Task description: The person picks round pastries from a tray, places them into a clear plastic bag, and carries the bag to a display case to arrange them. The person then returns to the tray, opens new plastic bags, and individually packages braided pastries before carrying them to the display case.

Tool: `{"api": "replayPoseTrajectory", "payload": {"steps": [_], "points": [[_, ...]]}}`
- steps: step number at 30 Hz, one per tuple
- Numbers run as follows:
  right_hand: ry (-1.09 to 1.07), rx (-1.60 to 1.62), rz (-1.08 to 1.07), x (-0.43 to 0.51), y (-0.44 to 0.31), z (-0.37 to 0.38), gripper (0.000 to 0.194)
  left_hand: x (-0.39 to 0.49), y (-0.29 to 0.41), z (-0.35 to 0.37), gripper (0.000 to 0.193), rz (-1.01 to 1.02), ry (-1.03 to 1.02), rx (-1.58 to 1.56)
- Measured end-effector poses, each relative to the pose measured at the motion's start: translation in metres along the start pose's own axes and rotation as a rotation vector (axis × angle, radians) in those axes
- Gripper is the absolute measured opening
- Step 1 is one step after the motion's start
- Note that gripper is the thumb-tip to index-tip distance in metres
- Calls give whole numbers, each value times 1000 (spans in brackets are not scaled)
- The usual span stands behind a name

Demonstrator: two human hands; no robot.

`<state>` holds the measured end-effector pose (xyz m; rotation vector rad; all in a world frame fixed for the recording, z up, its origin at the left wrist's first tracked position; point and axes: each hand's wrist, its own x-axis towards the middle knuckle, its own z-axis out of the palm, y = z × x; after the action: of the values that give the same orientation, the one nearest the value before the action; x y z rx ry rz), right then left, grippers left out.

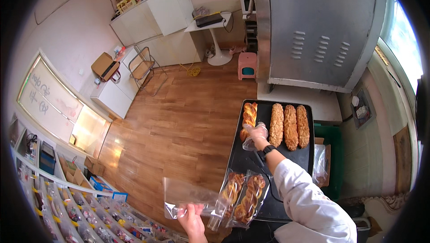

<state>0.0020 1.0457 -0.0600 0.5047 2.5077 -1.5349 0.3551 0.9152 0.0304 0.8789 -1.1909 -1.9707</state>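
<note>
My left hand point(192, 218), bare, pinches a clear plastic bag point(188, 192) that looks empty, left of the black baking tray point(250, 162). In a clear plastic glove, my right hand point(257, 133) touches the lower part of a twisted bread loaf point(249, 115) at the tray's upper left; whether its fingers close on it, I cannot tell. Several crumb-coated long breads point(276, 125) lie side by side to the right. Near the tray's lower left are a bagged twisted loaf point(250, 197) and another bagged loaf point(231, 189), partly behind the held bag's edge.
A dark cable point(273, 189) crosses the tray. Beyond it stands a large metal oven-like cabinet point(312, 34). A green crate point(336, 162) with plastic packaging is at the right, a pink stool point(247, 64) ahead, and bins of small packets point(90, 216) at lower left.
</note>
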Motion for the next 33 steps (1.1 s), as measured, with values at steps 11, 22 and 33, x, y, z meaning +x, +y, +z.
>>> {"api": "replayPoseTrajectory", "payload": {"steps": [11, 22, 33], "points": [[-133, -264, 88, 41, -6, 28, 64, 4, 10, 3, 21, -34, 268, -68], [-929, 305, -367, -213, 13, -170, 60, 34, 32, 23, 35, -143, 204, -231], [-637, -108, -818, -263, 32, -224, 60, 12, 47, 80, 26, -320, 23, -389]]}}
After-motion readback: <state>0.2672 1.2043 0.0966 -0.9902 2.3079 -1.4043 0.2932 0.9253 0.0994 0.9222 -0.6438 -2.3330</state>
